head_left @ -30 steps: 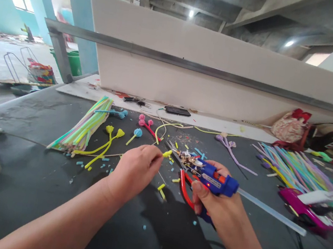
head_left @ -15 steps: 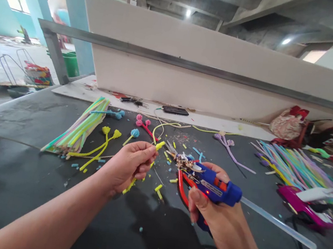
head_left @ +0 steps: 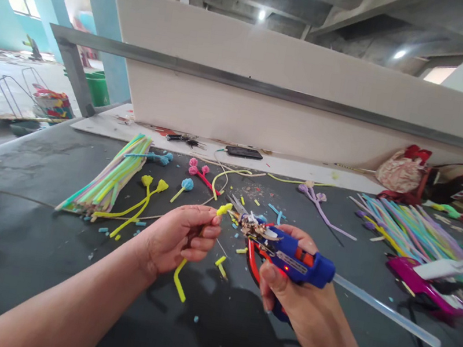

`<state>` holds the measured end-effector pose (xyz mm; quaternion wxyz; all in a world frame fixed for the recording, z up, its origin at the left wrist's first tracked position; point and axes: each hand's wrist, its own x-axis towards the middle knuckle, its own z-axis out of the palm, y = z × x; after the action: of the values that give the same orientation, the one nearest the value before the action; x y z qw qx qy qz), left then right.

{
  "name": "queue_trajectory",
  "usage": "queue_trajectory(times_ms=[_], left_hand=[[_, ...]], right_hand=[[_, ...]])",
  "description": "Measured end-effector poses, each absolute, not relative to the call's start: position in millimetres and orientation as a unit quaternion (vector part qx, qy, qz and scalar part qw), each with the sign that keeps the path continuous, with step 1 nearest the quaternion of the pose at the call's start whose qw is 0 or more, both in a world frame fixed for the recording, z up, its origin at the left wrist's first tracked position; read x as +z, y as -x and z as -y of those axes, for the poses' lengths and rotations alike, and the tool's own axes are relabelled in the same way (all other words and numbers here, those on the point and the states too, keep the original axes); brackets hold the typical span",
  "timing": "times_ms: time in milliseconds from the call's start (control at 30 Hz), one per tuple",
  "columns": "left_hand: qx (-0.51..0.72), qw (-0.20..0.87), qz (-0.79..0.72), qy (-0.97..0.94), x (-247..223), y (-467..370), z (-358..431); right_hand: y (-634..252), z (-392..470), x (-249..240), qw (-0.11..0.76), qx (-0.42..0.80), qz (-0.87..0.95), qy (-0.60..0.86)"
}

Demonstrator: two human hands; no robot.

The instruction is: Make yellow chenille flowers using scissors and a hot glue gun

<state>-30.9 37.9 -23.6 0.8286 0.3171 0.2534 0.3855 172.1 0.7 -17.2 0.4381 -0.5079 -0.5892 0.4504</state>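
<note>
My left hand (head_left: 191, 231) is closed in a pinch on a yellow fuzzy stem (head_left: 180, 283). Its small knobbed tip pokes out above the thumb, and the bent tail hangs below the fingers. Wrapped around the handle of a blue glue gun (head_left: 295, 257) is my right hand (head_left: 293, 283). A clear glue stick (head_left: 389, 313) sticks out of the gun's back, and its nozzle end, crusted with scraps, points at the yellow tip, slightly apart from it. Red-handled pliers (head_left: 253, 262) show beside the gun; how they are supported is hidden. Short yellow pieces (head_left: 222, 267) lie below.
A bundle of pastel stems (head_left: 108, 177) lies left, beside yellow flower stems (head_left: 138, 206). More stems (head_left: 419, 232) and a magenta device (head_left: 428, 287) lie right. Pink (head_left: 205, 175), blue (head_left: 187, 184) and purple (head_left: 315, 201) flowers lie behind my hands. A phone (head_left: 243, 152) rests at the back.
My left hand has turned, so the yellow stem's tail now hangs further out below it and its knobbed tip sits lower. The glue gun has barely moved.
</note>
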Motion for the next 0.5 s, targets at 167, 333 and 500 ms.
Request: queue_trajectory(times_ms=[167,333,500], left_hand=[[0.396,0.815,-0.263,-0.332,-25.0,31.7,-38.2],[0.409,0.788,-0.293,-0.355,-23.8,30.1,-37.1],[0.409,0.782,-0.299,-0.363,-24.4,28.4,-35.9]], right_hand=[[-171.1,1.4,-16.6,0.437,0.464,0.587,0.5],[-169.8,0.0,-19.3,0.434,0.477,0.583,0.494],[-169.5,-0.2,-16.0,0.447,0.446,0.582,0.513]])
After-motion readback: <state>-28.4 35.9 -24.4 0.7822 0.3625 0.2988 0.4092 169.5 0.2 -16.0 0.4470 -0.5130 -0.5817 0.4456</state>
